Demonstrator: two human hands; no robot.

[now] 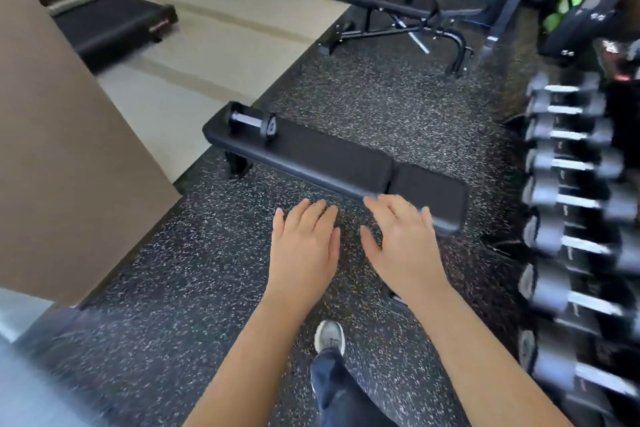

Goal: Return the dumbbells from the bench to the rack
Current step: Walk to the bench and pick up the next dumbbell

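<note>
Brown and flat, a wall panel (69,135) fills the space well to the left of the left hand (304,239). Beyond that hand, up and to its left, one black-headed dumbbell (252,124) lies on the far end of a black padded bench (332,163). Its metal handle runs roughly along the bench's length, and the flat face of its nearer head points down the pad toward the hands. The bench stretches slantwise from there to a spot just ahead of the right hand (401,236).

Both hands hang palm-down, side by side and slightly apart. Their fingers are straight and loosely spread, and they grasp nothing. The left is over speckled rubber floor (180,288). The right's fingertips overlap the bench's near edge in this view; contact cannot be told. Below and between the wrists shows a grey shoe (330,336). To the right of the right hand stands the rack (575,204), blurred, with rows of dumbbells whose handles lie crosswise.
</note>
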